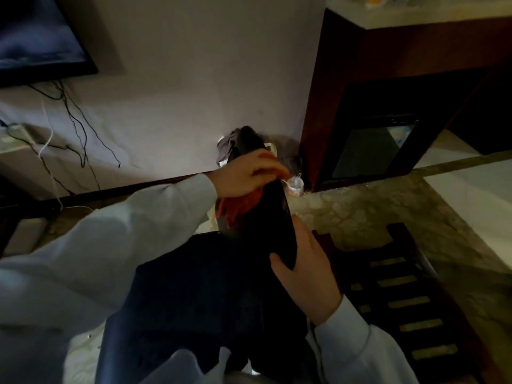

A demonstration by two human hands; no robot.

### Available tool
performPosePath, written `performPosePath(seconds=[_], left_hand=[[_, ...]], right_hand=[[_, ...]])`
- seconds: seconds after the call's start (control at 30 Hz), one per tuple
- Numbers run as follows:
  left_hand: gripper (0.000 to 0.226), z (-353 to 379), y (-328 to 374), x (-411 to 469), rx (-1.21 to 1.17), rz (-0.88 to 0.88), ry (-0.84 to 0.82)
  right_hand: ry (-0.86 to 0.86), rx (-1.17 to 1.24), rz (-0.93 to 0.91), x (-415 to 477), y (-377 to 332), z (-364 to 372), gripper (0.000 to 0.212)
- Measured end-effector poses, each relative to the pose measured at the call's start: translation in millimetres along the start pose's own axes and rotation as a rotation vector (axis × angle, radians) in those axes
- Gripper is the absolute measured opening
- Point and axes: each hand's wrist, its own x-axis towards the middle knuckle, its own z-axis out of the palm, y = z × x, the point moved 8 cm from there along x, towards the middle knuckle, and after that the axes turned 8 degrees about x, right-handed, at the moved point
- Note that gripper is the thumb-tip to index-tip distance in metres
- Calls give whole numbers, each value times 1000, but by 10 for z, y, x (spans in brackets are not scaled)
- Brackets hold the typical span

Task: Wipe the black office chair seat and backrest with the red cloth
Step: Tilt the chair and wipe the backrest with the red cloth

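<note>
**Asker:** What are your hands doing?

**Me:** My left hand (249, 173) grips the red cloth (238, 206), fingers curled over the top rim of the black chair's backrest (273, 217). The cloth is bunched under my palm and hangs down the left face. My right hand (307, 273) clasps the same rim nearer to me, thumb hooked over it and fingers laid along the right face. I am looking down on the backrest edge-on, so it reads as a narrow dark blade running away from me. Below it the picture is too dim to read.

**Asker:** How would you wipe it well?

**Me:** I judge it best to spread the cloth flatter, keep the right hand bracing so the chair cannot swivel, and draw long overlapping strokes down each face, then along the rim.

**Asker:** Is there room to move?

**Me:** Little at the far end. The backrest's tip sits close to the wall (180, 79), near a grey bundle (225, 148) and a small white cup (295, 185) on the floor. A dark wooden cabinet (327, 106) stands to the right, a slatted wooden frame (401, 286) lies just beside my right hand, and loose cables (72, 120) hang well off to the left.
</note>
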Motion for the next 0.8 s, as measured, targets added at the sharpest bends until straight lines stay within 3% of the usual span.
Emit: performPosePath(seconds=[0.13,0.27,0.57,0.8], left_hand=[[29,-291,-354,226,181,-145,208],[31,-182,-493,307,245,-199,141],[31,118,-129,-12,166,-120,165],[34,431,525,-643,58,144,113]], right_hand=[[-4,-17,-8,-135,17,0,82],[-19,-48,-5,-309,28,25,84],[26,16,18,-478,18,16,82],[70,112,54,-504,21,6,65]])
